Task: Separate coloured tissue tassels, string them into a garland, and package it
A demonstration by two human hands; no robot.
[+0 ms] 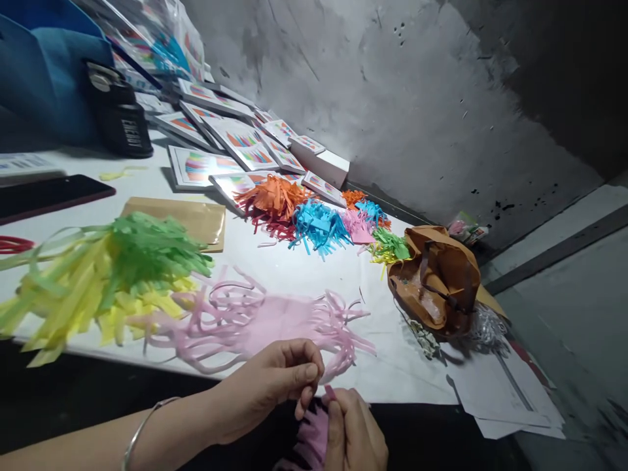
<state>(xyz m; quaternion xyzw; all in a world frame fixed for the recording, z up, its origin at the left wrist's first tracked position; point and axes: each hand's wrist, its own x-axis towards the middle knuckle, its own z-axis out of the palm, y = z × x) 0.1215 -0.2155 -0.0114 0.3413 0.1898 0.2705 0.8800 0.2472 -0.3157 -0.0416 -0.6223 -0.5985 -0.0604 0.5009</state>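
At the near edge of the white table (304,275), low in the view, both hands meet over a small piece of pink fringed paper (314,438). It is soft pink and cut into narrow strips that hang loose and splay downward below the fingers, dark floor behind them. The left hand (275,386), a thin metal bangle (142,428) on its wrist, is curled with thumb and fingertips pressed together, pinching one strip near its top. The right hand (353,432) comes up from below with its fingers closed round the bundle, thumb tip raised and touching the same strip just beside the left hand's fingers. Just beyond the hands, on the table, lies a larger pile of pink strips (260,320), long and curling at the ends, spread flat like a fan. To its left sits a heap of green strips (147,248) over yellow strips (73,294), touching the pink pile. Farther back are smaller clusters: orange strips (275,196), blue strips (318,226), and a little green tuft (390,245). A brown envelope (196,219) lies behind the green heap. Flat packs of coloured paper (240,140) are stacked toward the grey wall (417,98). A crumpled brown bag (436,281) rests at the right end of the table, and a black phone (49,193) lies at the far left
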